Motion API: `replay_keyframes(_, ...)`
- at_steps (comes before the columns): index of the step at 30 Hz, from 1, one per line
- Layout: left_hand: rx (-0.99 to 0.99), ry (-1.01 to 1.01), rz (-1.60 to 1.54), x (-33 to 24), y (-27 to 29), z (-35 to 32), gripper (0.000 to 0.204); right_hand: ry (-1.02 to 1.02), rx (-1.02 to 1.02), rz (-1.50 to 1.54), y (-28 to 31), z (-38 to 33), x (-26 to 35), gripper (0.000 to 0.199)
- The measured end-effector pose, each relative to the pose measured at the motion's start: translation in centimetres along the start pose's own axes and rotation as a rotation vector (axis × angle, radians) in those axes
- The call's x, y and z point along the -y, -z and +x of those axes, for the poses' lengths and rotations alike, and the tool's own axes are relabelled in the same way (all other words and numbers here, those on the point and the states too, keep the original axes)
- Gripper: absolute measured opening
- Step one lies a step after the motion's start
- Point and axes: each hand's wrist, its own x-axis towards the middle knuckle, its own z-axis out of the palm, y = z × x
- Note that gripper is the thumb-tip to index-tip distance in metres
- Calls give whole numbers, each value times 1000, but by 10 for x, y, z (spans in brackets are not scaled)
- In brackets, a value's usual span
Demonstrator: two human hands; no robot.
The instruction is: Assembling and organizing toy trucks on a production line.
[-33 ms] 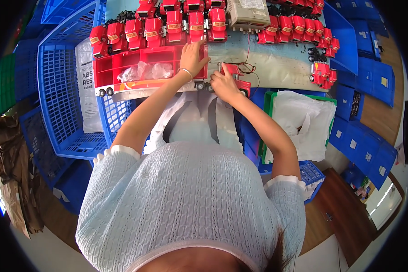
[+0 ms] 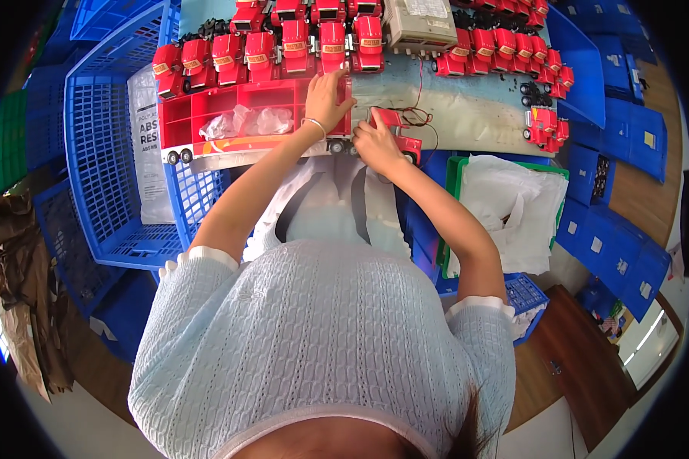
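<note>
A long red toy truck trailer [image 2: 241, 143] lies along the table's near edge, its open compartments facing up. Crumpled clear plastic bags [image 2: 246, 121] fill part of it. My left hand [image 2: 325, 105] grips the trailer's right end, fingers over the end wall and thumb out to the right. Against that end stands a red toy truck cab [image 2: 408, 144], which my right hand [image 2: 377, 145] holds from its near left side with the index finger along it. The joint between cab and trailer is partly hidden by my hands. Thin red and black wires [image 2: 417, 115] lie just behind the cab.
Rows of red toy truck cabs [image 2: 295, 47] stand at the back, beside a beige box-shaped device [image 2: 419, 27]. Another red cab [image 2: 542, 126] stands at right. A blue crate [image 2: 92, 153] is at left; a green-rimmed tray [image 2: 453, 180] with white bags is at right.
</note>
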Motion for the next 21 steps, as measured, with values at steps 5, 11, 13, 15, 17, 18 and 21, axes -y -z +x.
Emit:
replay_keyframes(5,-112,22,-135,-11,1,-3,74,77,-13,-3,-2,9,-3,12)
replay_keyframes(11,-124,13,-127,-11,2,2,78,115,-61,-3,-9,13,-9,10)
replay_keyframes(13,-42,91,-86,-16,-1,9,76,128,-87,-65,-10,11,-14,8)
replay_keyframes(15,70,176,-40,-23,-2,27,73,95,-114,-194,-12,8,-33,9)
replay_keyframes(17,30,174,-25,-8,-10,20,73,51,-98,29,-18,9,-29,14)
replay_keyframes(18,24,111,-124,-5,-13,31,74,-1,-247,34,-20,8,-36,15)
replay_keyframes(21,-20,22,-186,-32,-12,43,73,53,-90,-2,-6,-19,-63,15)
